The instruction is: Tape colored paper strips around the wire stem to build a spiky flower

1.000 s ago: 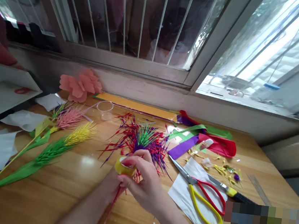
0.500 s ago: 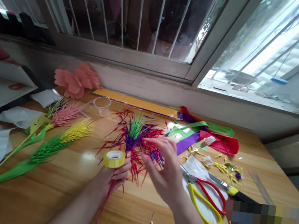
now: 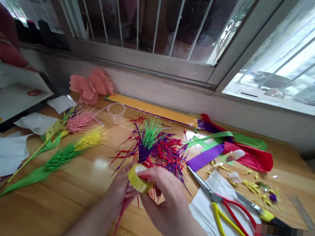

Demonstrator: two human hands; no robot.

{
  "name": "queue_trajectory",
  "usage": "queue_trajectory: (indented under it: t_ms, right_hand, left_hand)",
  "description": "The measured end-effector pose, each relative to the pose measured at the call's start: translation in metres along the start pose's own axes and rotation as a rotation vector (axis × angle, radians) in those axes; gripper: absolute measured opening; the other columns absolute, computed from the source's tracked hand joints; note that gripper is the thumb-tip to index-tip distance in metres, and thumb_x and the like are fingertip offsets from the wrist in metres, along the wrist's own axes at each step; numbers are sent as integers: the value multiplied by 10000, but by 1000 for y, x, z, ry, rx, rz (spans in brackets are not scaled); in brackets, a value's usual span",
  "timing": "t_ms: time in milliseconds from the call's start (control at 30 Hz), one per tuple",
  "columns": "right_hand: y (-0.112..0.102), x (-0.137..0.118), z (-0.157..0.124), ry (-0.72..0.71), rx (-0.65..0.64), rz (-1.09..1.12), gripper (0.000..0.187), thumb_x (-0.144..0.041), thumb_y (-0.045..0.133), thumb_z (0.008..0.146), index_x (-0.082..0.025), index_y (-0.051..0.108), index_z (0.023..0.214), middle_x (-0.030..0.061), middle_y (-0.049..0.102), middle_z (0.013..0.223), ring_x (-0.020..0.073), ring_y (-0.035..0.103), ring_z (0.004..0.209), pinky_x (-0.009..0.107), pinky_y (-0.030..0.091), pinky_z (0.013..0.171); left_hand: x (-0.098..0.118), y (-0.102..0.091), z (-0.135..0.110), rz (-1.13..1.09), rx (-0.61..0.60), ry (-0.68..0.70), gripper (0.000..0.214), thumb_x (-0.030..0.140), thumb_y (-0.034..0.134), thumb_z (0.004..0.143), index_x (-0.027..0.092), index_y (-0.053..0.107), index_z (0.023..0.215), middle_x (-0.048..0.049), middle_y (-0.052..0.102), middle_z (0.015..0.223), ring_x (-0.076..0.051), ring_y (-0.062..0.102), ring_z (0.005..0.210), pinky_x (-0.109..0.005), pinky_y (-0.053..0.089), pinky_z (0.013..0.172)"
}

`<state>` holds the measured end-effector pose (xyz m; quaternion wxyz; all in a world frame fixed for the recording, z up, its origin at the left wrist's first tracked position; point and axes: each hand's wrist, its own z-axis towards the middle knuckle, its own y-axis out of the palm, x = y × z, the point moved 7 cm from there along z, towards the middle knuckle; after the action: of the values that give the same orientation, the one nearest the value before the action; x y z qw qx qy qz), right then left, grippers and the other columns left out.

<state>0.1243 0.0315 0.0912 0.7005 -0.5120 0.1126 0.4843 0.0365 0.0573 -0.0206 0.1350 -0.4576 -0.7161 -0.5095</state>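
My left hand (image 3: pixel 119 192) is closed around the red stem of a spiky paper flower (image 3: pixel 154 146) with red, purple and green points, held just above the wooden table (image 3: pixel 57 205). My right hand (image 3: pixel 168 205) grips a roll of yellow tape (image 3: pixel 138 179), pressed against the stem right beside my left fingers. Both hands meet near the table's front middle.
Green, yellow and pink paper stalks (image 3: pixel 64 152) lie to the left, a pink paper flower (image 3: pixel 91 85) at the back. Scissors with red and yellow handles (image 3: pixel 226 214) and a knife (image 3: pixel 260 213) lie on white paper at the right. Coloured paper strips (image 3: pixel 228 149) lie behind.
My right hand came back from the flower's spikes to the yellow tape roll, which my left hand held half a second ago. The view shifted slightly.
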Motion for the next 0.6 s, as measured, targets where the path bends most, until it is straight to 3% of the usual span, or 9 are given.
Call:
queue_trajectory:
  t_ms: [133,300,433,533,600]
  right_hand:
    - [-11,-1,3,-21,-21,3,215,-167,570,776,-220,520,978,20,637,764,131,560,625,252,434,556]
    - [-10,2,3,-4,-68,50,243,-255,620,784,-220,528,1005,29,649,793,124,560,613,230,418,496]
    - [-14,2,1,1,-24,163,253,-181,612,784,-237,526,1015,34,643,835,117,563,626,221,447,502]
    - [-19,-4,2,-40,7,176,269,-139,614,774,-244,533,1008,35,646,850,126,574,664,228,472,527]
    - [-23,-8,3,-76,27,137,266,-132,610,774,-246,543,1005,32,655,869,129,590,689,231,481,546]
  left_hand:
    - [14,0,-2,-285,-28,28,212,312,685,683,139,563,677,115,260,374,17,131,282,-74,148,255]
    - [21,5,-5,-488,-176,-2,162,264,631,752,111,601,796,114,274,403,31,136,277,-28,156,242]
    - [24,9,-9,-461,-214,18,227,295,695,681,104,590,745,111,304,396,32,143,277,-34,150,229]
    - [18,8,-8,-335,-159,6,263,318,711,655,139,521,628,113,299,373,24,125,267,-62,145,223]
    - [14,4,-6,-249,-95,15,285,358,715,641,154,518,662,113,327,370,15,157,262,-76,140,228]
